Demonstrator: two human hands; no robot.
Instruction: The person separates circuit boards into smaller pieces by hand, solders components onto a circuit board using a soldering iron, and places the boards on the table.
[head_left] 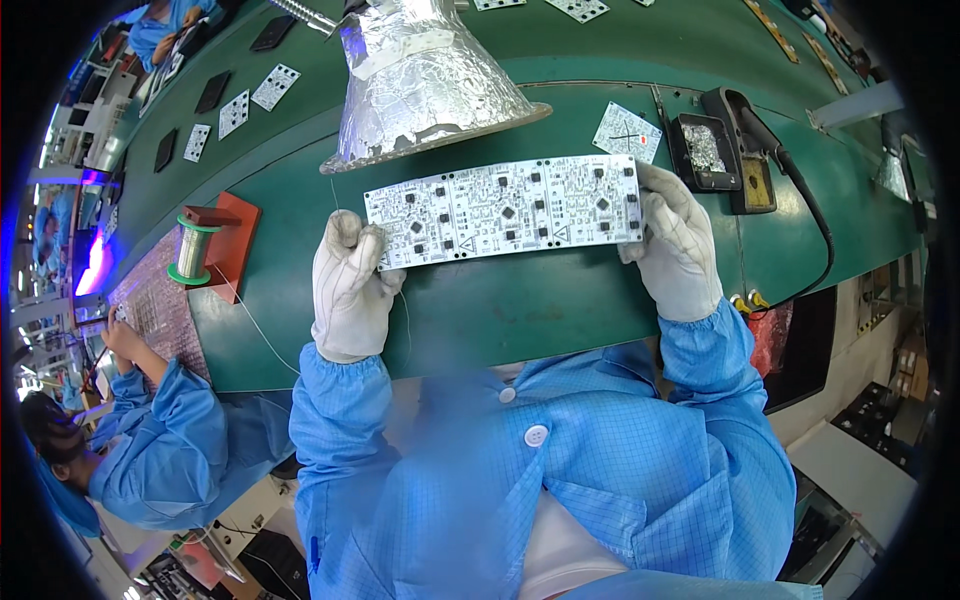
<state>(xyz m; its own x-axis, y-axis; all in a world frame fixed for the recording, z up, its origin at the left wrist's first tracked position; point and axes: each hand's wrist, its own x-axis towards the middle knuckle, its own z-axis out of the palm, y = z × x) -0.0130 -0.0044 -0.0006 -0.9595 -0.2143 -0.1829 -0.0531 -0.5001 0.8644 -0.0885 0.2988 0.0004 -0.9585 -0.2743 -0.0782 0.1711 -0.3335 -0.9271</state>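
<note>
A long white circuit board (480,212) with small black chips is held up level above the green bench, its printed face toward me. My left hand (352,285), in a white glove, pinches its left end between thumb and fingers. Thin solder wire passes by this hand, one bit poking up above the fingers and another hanging below. At the opposite end, my gloved right hand (680,245) is closed on the board's edge. Just above the board hangs a foil-covered cone hood (425,90).
A solder wire spool (193,248) sits on a red stand at left. Beyond the right hand are a loose square board (627,132), a black tray (704,150) and a soldering iron holder (745,130). Boards lie on the far belt (330,60). A co-worker (170,440) sits at left.
</note>
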